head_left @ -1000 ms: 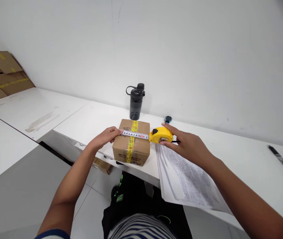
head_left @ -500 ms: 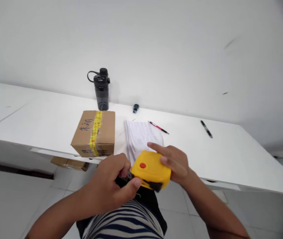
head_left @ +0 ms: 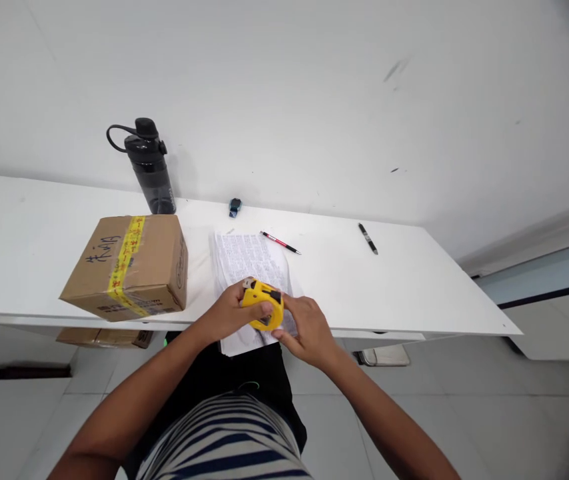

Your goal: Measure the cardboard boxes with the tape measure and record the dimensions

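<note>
A yellow tape measure [head_left: 277,315] is held between both hands above the front part of the printed papers [head_left: 252,257]. My left hand [head_left: 229,313] grips it from the left, its thumb across the face of the case and its other fingers mostly hidden behind. The metal end of the blade shows at the case's upper left corner. On the right side, my right hand [head_left: 312,330] closes around the edge of the case with thumb and fingers. The papers overhang the table's front edge.
On the white table [head_left: 334,287] stand a taped cardboard box [head_left: 154,260] and a dark bottle [head_left: 152,173] at left. Near the wall lie a small dark blue object [head_left: 234,207], a red and black pen [head_left: 280,242] and a black pen [head_left: 368,239]. Another carton [head_left: 99,337] sits below.
The tape measure has turned over in my hands and moved farther away over the papers. My left thumb now lies across its face. The view has shifted right.
</note>
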